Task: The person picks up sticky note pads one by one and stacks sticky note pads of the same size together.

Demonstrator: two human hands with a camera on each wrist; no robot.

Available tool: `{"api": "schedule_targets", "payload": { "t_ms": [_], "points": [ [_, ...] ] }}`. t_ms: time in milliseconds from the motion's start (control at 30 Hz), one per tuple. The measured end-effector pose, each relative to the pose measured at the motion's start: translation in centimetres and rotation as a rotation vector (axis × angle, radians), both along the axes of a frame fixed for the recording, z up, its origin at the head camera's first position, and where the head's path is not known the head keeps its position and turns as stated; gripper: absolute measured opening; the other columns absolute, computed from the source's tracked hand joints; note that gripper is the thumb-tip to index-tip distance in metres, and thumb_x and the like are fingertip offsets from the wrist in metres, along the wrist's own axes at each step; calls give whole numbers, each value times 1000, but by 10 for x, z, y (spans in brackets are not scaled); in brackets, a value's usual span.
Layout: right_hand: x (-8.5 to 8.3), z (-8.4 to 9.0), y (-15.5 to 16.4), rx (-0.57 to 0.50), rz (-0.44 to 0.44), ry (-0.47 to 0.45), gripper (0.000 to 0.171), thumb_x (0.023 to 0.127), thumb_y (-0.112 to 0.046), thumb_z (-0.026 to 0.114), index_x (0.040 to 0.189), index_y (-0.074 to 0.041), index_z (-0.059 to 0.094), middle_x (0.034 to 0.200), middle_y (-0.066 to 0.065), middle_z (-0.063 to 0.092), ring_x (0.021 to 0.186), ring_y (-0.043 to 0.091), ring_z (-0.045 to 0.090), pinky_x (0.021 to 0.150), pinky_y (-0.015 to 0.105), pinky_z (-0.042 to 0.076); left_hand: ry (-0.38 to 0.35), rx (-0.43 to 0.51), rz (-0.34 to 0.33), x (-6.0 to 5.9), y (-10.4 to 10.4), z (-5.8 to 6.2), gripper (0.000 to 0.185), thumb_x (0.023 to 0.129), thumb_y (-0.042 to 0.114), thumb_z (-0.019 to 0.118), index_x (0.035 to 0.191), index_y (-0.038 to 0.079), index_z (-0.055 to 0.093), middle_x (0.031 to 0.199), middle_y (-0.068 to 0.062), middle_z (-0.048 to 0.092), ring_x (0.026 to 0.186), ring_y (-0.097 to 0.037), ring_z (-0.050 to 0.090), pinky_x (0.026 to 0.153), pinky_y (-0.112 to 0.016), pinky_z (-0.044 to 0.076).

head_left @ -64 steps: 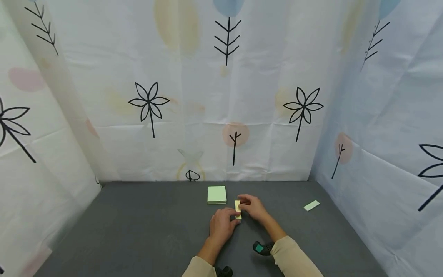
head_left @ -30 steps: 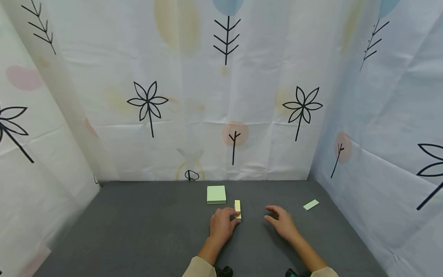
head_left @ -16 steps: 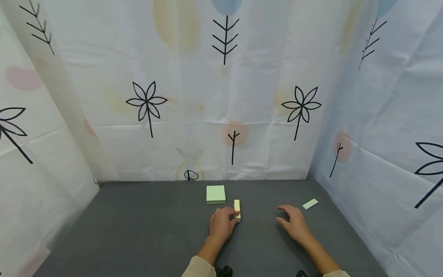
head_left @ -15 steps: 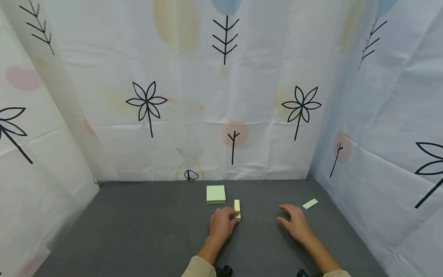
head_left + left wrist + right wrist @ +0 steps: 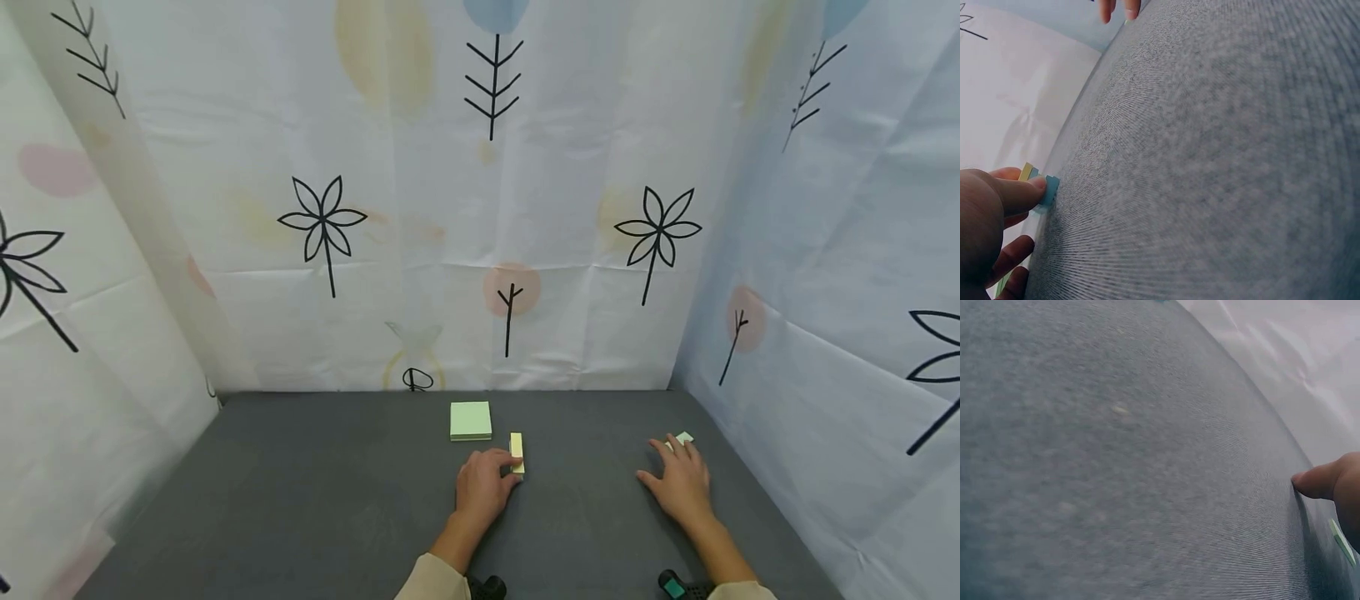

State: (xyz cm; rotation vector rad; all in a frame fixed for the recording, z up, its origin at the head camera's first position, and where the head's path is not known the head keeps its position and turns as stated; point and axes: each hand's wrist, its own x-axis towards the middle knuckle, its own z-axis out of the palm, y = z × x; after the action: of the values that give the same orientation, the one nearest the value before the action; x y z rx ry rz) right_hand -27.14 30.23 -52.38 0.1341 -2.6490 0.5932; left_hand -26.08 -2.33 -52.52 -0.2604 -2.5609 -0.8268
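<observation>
My left hand pinches the near end of a narrow pad of sticky notes between thumb and fingers. Its top is yellow in the head view; the left wrist view also shows a blue layer under the thumb. Over to the right, my right hand has its fingers extended above a narrow pale green sticky-note pad, covering much of it. Whether the fingertips touch the pad cannot be told. In the right wrist view the thumb is apart from that pad, whose green edge shows below.
A square light green sticky-note stack lies behind the left hand, left of the yellow pad. Everything rests on a dark grey table. Patterned white cloth rises along the table's back and sides.
My right hand has let go of the yellow-topped pad and moved right, over the pale green strip. My left hand keeps its pinch in the same place.
</observation>
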Motion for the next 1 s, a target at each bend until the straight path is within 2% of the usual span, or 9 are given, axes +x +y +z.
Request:
{"api": "schedule_targets", "payload": {
  "t_ms": [167, 333, 467, 600, 833, 1000],
  "points": [
    [-5, 1, 10, -25, -54, -118, 66, 82, -25, 75, 135, 4, 47, 144, 34, 30, 132, 55, 19, 97, 72, 18, 24, -3, -7, 1, 1, -1, 27, 69, 18, 87, 94, 26, 80, 99, 10, 71, 80, -15, 59, 65, -35, 46],
    [-13, 4, 22, -61, -70, -237, 71, 85, -30, 71, 138, 5, 41, 146, 36, 23, 133, 57, 15, 99, 73, 15, 25, -4, -3, 1, 1, -1, 27, 70, 18, 87, 95, 25, 80, 99, 10, 71, 82, -15, 60, 66, -35, 46],
    [-19, 5, 30, -87, -74, -287, 74, 86, -35, 69, 139, 7, 38, 145, 36, 23, 133, 57, 14, 100, 72, 14, 20, 4, 3, 0, 2, -2, 28, 70, 18, 87, 95, 25, 80, 100, 11, 71, 82, -16, 60, 67, -36, 47],
    [-22, 4, 35, -83, -67, -293, 73, 88, -39, 66, 138, 7, 39, 144, 36, 27, 132, 57, 17, 100, 71, 15, 22, 4, 6, 0, 1, -2, 28, 69, 17, 87, 95, 25, 80, 100, 10, 71, 82, -16, 60, 67, -36, 46],
    [-27, 1, 39, -52, -69, -220, 65, 88, -35, 66, 132, 8, 47, 138, 37, 37, 125, 56, 33, 96, 70, 25, 6, 4, 13, 0, 1, -1, 27, 71, 18, 86, 96, 25, 80, 100, 10, 71, 84, -16, 60, 68, -37, 47],
    [-30, -1, 43, -74, -89, -252, 65, 90, -36, 65, 133, 8, 44, 139, 35, 35, 126, 56, 29, 95, 71, 24, 24, -7, 6, 0, 1, -1, 27, 70, 19, 87, 95, 25, 80, 100, 11, 71, 83, -16, 60, 68, -37, 47]
  ]
}}
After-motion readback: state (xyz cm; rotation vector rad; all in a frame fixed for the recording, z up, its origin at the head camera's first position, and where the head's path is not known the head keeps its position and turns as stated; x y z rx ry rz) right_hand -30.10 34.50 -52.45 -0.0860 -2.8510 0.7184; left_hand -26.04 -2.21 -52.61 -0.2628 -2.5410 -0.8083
